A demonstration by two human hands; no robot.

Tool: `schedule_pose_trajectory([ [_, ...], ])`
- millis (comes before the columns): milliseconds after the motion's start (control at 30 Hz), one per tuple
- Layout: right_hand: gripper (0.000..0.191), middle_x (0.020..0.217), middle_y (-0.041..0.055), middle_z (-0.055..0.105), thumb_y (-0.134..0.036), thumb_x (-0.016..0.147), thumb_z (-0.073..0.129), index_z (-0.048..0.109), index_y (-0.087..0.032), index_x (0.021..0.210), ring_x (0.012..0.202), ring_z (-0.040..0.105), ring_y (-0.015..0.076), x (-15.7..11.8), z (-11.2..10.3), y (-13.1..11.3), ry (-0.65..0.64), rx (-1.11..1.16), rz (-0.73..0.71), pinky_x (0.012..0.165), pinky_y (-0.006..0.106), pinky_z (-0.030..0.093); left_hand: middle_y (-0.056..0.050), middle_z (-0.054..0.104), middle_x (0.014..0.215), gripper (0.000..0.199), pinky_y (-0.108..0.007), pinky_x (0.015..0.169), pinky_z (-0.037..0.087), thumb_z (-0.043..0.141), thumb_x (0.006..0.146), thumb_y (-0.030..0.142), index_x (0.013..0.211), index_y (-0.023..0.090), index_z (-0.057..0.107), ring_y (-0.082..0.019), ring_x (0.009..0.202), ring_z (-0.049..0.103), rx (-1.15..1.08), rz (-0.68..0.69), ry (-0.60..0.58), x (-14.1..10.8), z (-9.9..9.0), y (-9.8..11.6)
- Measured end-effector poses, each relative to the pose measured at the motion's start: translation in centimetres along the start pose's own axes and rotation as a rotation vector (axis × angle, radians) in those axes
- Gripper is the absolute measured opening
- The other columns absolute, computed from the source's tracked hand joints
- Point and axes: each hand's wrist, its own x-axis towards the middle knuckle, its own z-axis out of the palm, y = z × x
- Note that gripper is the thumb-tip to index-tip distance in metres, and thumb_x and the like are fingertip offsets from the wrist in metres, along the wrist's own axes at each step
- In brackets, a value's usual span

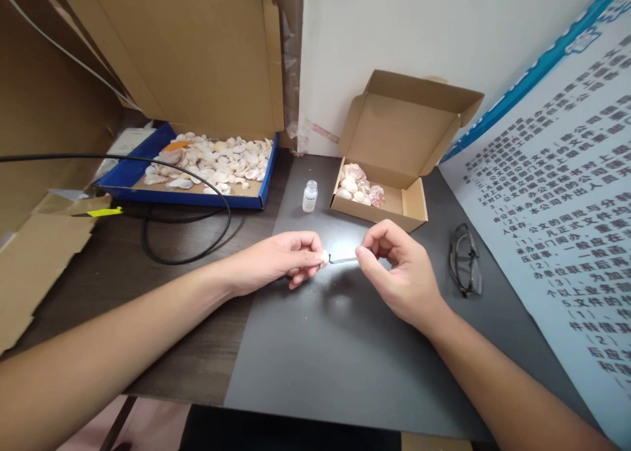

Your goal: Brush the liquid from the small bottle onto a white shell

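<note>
A small pale shell [325, 259] is pinched between the thumb and fingers of my left hand [288, 260]. Just to its right, a thin, light-coloured flat tool [344, 254] reaches from the fingertips of my right hand [397, 267] to the shell, its dark tip at the shell's edge. Bright light glares on the tool and the mat around it. Beyond my hands stands a small glass bottle [309, 197] with whitish contents and no cap on it.
A blue-edged box [211, 200] full of shells stands at the back left, a smaller cardboard box [374, 215] with several shells at the back right. A black cable [227, 224] loops at left. Glasses [460, 260] lie at right beside a printed sheet [566, 175].
</note>
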Motion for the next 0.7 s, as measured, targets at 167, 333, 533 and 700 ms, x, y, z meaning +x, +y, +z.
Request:
schedule_pose_trajectory([
  [167, 0.013, 0.061, -0.0068, 0.047, -0.018, 0.085, 0.06, 0.05, -0.022, 0.078, 0.053, 0.045, 0.0083, -0.01, -0.01, 0.06, 0.0, 0.043, -0.002, 0.051, 0.022, 0.038, 0.004, 0.054, 0.068, 0.021, -0.02, 0.054, 0.037, 0.063, 0.089, 0.033, 0.082, 0.017, 0.054, -0.007, 0.055, 0.048, 0.021, -0.002, 0.0, -0.04, 0.01, 0.03],
  [333, 0.012, 0.06, -0.0073, 0.047, -0.02, 0.087, 0.06, 0.051, -0.022, 0.08, 0.052, 0.044, 0.0084, -0.05, 0.04, 0.19, 0.022, 0.047, 0.002, 0.051, 0.022, 0.037, 0.004, 0.054, 0.068, 0.02, -0.02, 0.055, 0.038, 0.063, 0.09, 0.033, 0.081, 0.017, 0.053, -0.007, 0.056, 0.047, 0.029, -0.002, -0.005, -0.09, 0.01, -0.02],
  [533, 0.013, 0.061, -0.0072, 0.048, -0.022, 0.087, 0.062, 0.051, -0.022, 0.081, 0.053, 0.046, 0.0084, -0.06, 0.16, 0.2, 0.047, 0.035, 0.004, 0.051, 0.022, 0.037, 0.004, 0.055, 0.069, 0.021, -0.02, 0.055, 0.037, 0.064, 0.09, 0.033, 0.081, 0.017, 0.053, -0.006, 0.057, 0.048, 0.033, -0.004, -0.015, -0.08, -0.05, -0.01],
  [700, 0.013, 0.062, -0.007, 0.048, -0.023, 0.088, 0.063, 0.051, -0.022, 0.082, 0.054, 0.046, 0.0083, -0.14, 0.2, 0.39, 0.053, 0.025, 0.008, 0.053, 0.022, 0.039, 0.004, 0.055, 0.069, 0.021, -0.02, 0.055, 0.038, 0.064, 0.089, 0.033, 0.081, 0.017, 0.053, -0.007, 0.057, 0.048, 0.041, -0.006, -0.018, -0.15, 0.08, 0.17],
])
